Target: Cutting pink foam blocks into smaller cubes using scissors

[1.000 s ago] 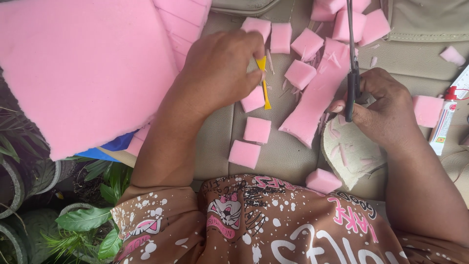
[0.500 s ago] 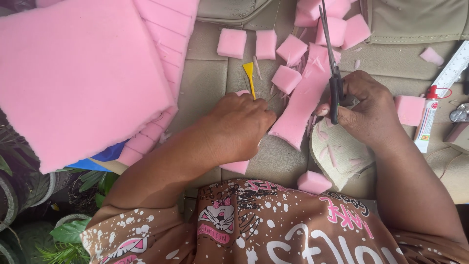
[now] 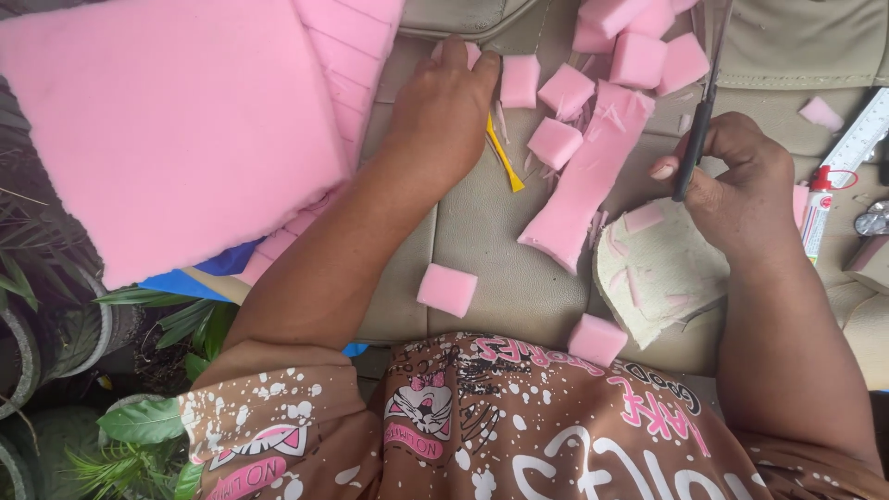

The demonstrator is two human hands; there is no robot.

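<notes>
Centrally, my left hand point(image 3: 443, 111) lies palm-down on the beige upholstered seat point(image 3: 482, 222), its fingers stretched forward and lightly curled over a small pink foam square point(image 3: 470, 54) at the top edge of the cushion; only a corner of that square shows between the fingertips, so I cannot tell whether it is gripped or merely covered. Just beside the hand's thumb side lies a yellow plastic scraper point(image 3: 505, 156), tilted, with its blade end toward me. My right hand point(image 3: 741, 185) is closed around the dark handles of a pair of scissors point(image 3: 696, 139), the fingers wrapped tight and the blades pointing up and away, running off the top of the view. Between the two hands lies a long pink foam strip point(image 3: 585, 181), angled, with thin foam slivers scattered along its sides. Above it sits a cluster of cut foam squares point(image 3: 567, 90), some touching one another. Under my right wrist rests a rounded cream-coloured piece of padding point(image 3: 653, 282) with pink shavings on it. Nearer my body, two more foam squares lie apart: one point(image 3: 447, 289) on the seat, another point(image 3: 597, 339) at the edge of my patterned shirt. At far left a large pink foam slab point(image 3: 167, 130) overlaps a stack of foam strips. At far right stand a glue tube point(image 3: 817, 218) with a red cap and a white ruler point(image 3: 857, 139).
</notes>
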